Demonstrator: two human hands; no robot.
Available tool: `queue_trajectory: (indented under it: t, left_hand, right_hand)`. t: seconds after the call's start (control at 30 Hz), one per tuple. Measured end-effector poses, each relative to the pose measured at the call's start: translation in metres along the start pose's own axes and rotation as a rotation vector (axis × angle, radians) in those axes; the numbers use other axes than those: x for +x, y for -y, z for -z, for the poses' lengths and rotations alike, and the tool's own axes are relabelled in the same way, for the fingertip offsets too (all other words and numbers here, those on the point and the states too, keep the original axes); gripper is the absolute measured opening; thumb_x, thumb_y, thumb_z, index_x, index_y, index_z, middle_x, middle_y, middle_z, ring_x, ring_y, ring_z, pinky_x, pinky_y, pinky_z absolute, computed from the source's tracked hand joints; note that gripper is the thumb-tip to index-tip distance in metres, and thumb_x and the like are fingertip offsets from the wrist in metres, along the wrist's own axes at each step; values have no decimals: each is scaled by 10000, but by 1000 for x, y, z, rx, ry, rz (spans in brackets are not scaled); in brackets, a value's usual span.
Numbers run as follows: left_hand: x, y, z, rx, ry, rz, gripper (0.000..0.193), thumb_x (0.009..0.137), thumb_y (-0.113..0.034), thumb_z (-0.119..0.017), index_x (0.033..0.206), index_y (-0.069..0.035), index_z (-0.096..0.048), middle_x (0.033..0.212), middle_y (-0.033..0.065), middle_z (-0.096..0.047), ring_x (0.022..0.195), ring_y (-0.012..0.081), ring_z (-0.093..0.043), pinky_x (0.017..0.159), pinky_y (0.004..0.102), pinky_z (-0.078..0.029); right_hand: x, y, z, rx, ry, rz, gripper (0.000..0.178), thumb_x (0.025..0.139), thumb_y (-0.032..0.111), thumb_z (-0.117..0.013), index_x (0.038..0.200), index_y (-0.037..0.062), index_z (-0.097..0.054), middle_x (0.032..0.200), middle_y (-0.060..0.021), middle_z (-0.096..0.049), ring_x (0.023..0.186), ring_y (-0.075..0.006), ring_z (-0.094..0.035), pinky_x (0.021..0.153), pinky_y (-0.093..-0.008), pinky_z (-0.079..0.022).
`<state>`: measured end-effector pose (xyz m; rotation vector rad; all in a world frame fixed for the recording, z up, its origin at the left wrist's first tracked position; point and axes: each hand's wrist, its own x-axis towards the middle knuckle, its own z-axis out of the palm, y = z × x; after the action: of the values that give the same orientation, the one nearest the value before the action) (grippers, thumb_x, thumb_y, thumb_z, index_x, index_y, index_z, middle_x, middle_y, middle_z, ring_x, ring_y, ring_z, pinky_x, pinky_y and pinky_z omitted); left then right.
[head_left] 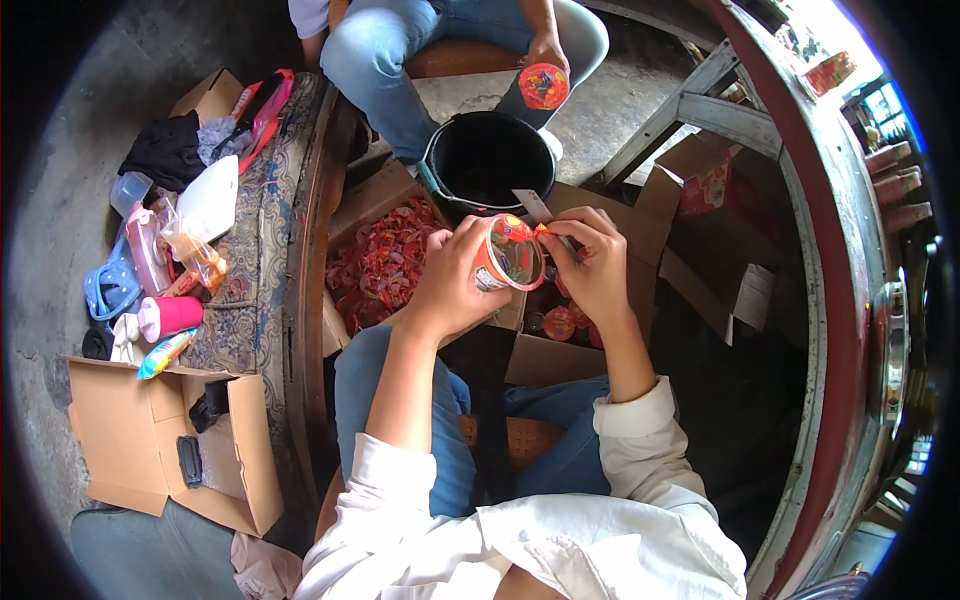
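Note:
My left hand (447, 285) is closed around a clear plastic cup (512, 270), tilted so that its mouth faces right. A red printed film lid (513, 229) still covers part of the mouth; the rest is uncovered. At the rim, my right hand (595, 262) pinches the film's loose edge. A flat whitish strip (532, 206), perhaps a cutter, sticks up from the right fingers. Beyond the cup stands a black bucket (470, 207), its inside dark. Across from me, another person's hand (546, 55) holds a red-lidded cup (543, 87).
Left of the bucket, a carton holds a heap of red film scraps (385, 262). More red-lidded cups (560, 323) lie in a carton below my right hand. An open cardboard box (165, 430) and a patterned bench (255, 240) are at left; a red-edged table (815, 230) runs along the right.

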<state>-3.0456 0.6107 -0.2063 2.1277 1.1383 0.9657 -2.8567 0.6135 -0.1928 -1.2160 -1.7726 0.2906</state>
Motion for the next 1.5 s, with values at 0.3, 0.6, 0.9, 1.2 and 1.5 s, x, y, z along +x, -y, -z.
queue_trajectory:
  t: [0.3, 0.6, 0.9, 1.2, 1.5]
  left_hand:
    - [-4, -1, -5, -203, 77, 52, 633, 595, -189, -740, 1159, -85, -473, 1044, 72, -558, 979, 271, -545, 868, 376, -341]
    - [2, 7, -4, -129, -72, 79, 634, 591, -196, -760, 1148, -101, -473, 1038, 53, -537, 963, 233, -550, 847, 384, -337]
    - [2, 5, -2, -54, -104, 53, 640, 602, -213, -770, 1161, -119, -472, 1062, 48, -527, 993, 225, -532, 860, 393, -317]
    - [1, 4, -1, -22, -79, 6, 651, 604, -228, -777, 1167, -129, -467, 1057, 40, -530, 1000, 217, -528, 862, 391, -304]
    - [0, 18, 17, -108, -314, 92, 654, 590, -171, -760, 1166, -85, -463, 1016, 12, -547, 940, 143, -580, 893, 388, -291]
  right_hand:
    - [3, -4, 4, -19, -70, -43, 101, 700, 92, -727, 769, 36, -680, 793, -61, -636, 735, -229, -576, 672, -332, -438]
    - [2, 2, 14, 309, 151, -276, 119, 744, 65, -700, 845, 2, -691, 787, -98, -641, 698, -202, -581, 643, -304, -449]
    - [0, 3, 9, 162, 159, -73, 105, 743, 31, -694, 828, -23, -670, 810, -76, -633, 700, -144, -587, 603, -254, -454]
    - [0, 0, 1, -32, 22, 69, 109, 705, 66, -707, 780, 11, -650, 803, -71, -631, 679, -201, -580, 599, -302, -427]
    - [-20, -40, -49, -42, 81, -167, 145, 672, 188, -742, 728, 61, -702, 768, -96, -655, 691, -256, -614, 600, -351, -456]
